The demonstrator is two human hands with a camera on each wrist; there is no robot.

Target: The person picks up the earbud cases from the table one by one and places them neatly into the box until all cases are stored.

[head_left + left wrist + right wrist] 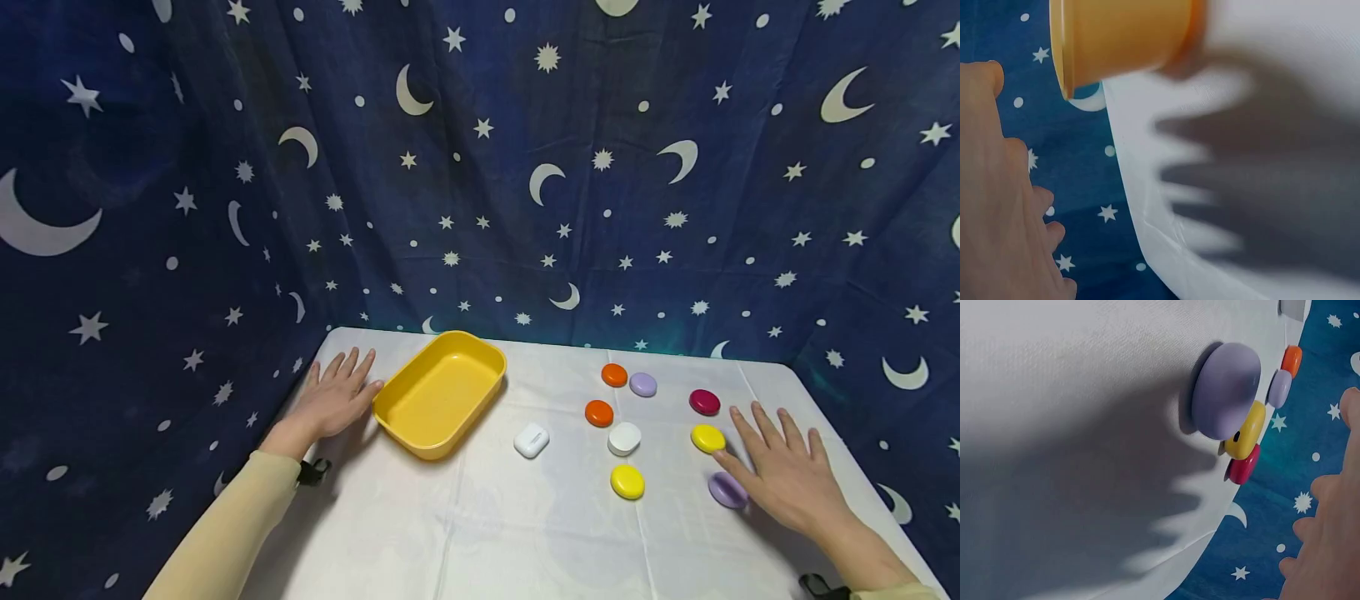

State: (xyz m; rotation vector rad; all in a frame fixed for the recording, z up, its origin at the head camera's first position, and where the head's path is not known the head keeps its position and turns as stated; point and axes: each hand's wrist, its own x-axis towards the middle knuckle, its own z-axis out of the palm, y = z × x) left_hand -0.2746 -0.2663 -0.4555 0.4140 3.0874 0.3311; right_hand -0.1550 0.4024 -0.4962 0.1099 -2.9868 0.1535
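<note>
My left hand (333, 396), fingers spread and straight, hovers beside the left side of a yellow plastic tub (442, 392); its thumb tip overlaps the tub's rim in the head view. On the right, my other hand (791, 471) is held palm down with spread fingers and grips nothing. Nearest to it lie a purple rounded disc (727, 490) and a yellow disc (708, 438), with a crimson disc (704, 402) just behind. In the right wrist view the purple disc (1227, 390) appears large, and the hand's shadow falls on the cloth.
Mid-table are two orange discs (614, 375), a lavender disc (643, 384), a white disc (624, 438) and another yellow disc (627, 482). A small white case (532, 440) lies between them and the tub. White cloth (525, 533) covers the table; a starry blue curtain (495, 208) surrounds it.
</note>
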